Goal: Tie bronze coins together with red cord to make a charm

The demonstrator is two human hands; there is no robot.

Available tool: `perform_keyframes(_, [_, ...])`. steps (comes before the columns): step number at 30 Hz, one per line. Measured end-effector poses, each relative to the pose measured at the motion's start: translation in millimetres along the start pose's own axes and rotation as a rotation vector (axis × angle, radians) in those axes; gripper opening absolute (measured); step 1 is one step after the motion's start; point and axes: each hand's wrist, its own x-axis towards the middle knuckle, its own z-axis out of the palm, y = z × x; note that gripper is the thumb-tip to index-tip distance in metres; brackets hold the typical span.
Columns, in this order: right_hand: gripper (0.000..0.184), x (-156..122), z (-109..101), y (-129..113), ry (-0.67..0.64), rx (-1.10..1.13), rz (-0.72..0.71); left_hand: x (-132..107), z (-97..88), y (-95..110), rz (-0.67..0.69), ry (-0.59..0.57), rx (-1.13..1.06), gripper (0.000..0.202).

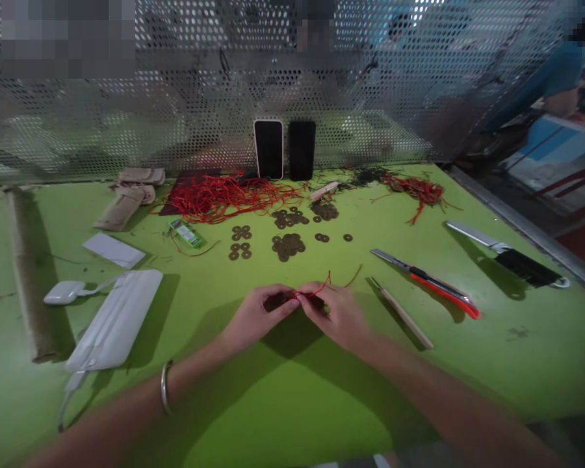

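Note:
My left hand (268,307) and my right hand (334,311) meet above the green table, fingertips almost touching. Both pinch a thin red cord (316,292), whose end sticks up past my right fingers. Whether a coin is also between the fingertips is hidden. Just beyond my hands lie round brown coins with holes, among them a pile (288,246) and small groups (240,251) to its left. To the right of my right hand rests a thin pointed tool with a pale handle (407,318). A box cutter with a red and black handle (439,289) lies beyond it.
A tangle of red cords (224,197) and two upright phones (270,149) stand at the back by a perforated metal screen (185,97). A white power bank (119,318) lies left, a black-handled blade (526,265) right. Another person's arm (560,101) shows at the upper right.

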Motion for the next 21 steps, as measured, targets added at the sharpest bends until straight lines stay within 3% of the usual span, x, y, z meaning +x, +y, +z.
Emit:
perform_keyframes(13, [0.019,-1.9,1.2,-1.9,0.057,-0.013,-0.09,-4.0,-2.7,5.7,-0.006,0.107,-0.021,0.021])
perform_keyframes(21, [0.013,0.1,-1.4,0.1,0.081,-0.006,0.027,-2.8,-3.0,1.2,-0.032,0.095,-0.146,0.02])
